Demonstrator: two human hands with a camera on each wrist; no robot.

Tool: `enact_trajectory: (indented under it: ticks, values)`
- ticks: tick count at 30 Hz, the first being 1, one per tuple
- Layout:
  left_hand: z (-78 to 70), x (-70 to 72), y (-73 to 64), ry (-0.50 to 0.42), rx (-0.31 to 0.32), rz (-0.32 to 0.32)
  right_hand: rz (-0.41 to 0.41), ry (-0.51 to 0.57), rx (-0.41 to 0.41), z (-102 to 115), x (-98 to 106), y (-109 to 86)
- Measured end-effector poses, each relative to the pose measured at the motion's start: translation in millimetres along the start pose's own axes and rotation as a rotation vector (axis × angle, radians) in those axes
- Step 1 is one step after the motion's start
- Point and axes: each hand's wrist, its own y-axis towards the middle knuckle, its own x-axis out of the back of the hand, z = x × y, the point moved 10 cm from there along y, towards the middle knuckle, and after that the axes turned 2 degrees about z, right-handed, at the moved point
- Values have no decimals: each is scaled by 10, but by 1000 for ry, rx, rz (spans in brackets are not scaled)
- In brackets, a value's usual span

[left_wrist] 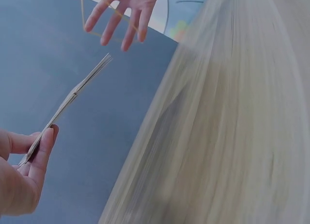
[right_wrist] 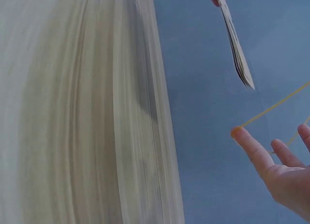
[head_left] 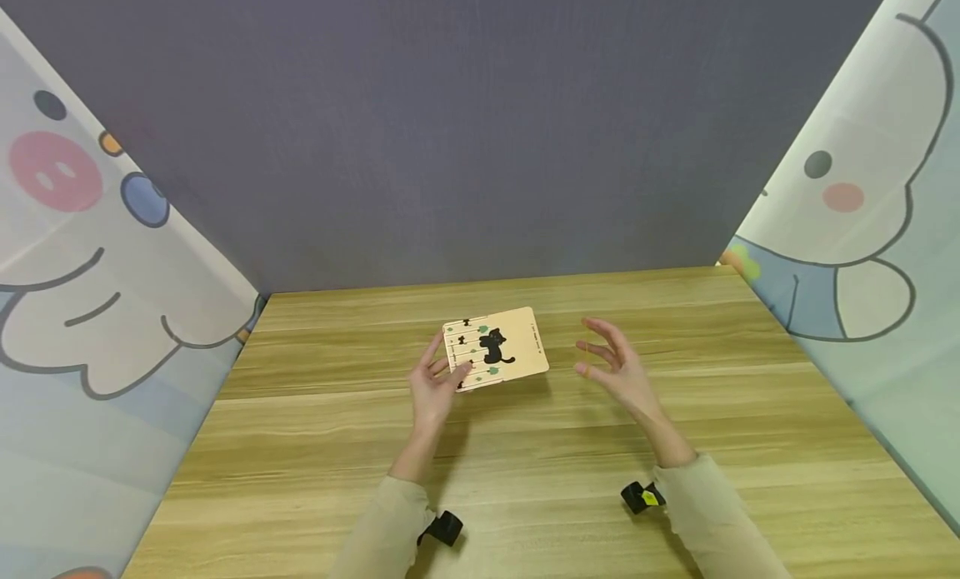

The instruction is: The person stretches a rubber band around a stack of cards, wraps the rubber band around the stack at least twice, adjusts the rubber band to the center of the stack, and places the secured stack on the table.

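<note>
My left hand (head_left: 432,394) pinches a thin stack of cream cards (head_left: 521,339) by its left end, thumb on top and fingers beneath. The top one shows a black cat, thin lines and small green shapes. Several layers show along the edge of the stack in both wrist views, and it is held raised and tilted over the table. To the right of it, apart from the cards, my right hand (head_left: 624,377) has its fingers spread. A yellow rubber band (right_wrist: 275,107) is stretched around those fingertips, with the thumb inside the loop.
Beneath both hands lies a wood-grain table (head_left: 300,446). A grey-blue wall panel (head_left: 480,129) rises at its far edge. Cartoon-printed curtains (head_left: 67,312) flank the left and right sides. Black straps with small devices (head_left: 446,527) sit at both wrists.
</note>
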Motion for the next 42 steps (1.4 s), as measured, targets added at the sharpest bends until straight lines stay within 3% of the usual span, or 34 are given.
enact_trajectory:
  ticks: [4, 12, 25, 28, 33, 42]
  values:
    - [-22, -71, 7, 26, -10, 12, 23, -11, 23, 1, -76, 24]
    - [-5, -182, 21, -8, 9, 41, 51, 0, 29, -34, -203, 48]
    - [-33, -294, -3, -51, 2, 84, 4, 22, -39, -107, -276, 75]
    - [-95, -331, -36, -68, -3, 111, 3, 25, -55, -120, -284, 88]
    - [-237, -391, -109, -10, -40, 155, 9, -21, -79, -131, -267, 122]
    - [-235, -447, -159, 97, -54, 241, 64, -75, -72, -100, -192, 228]
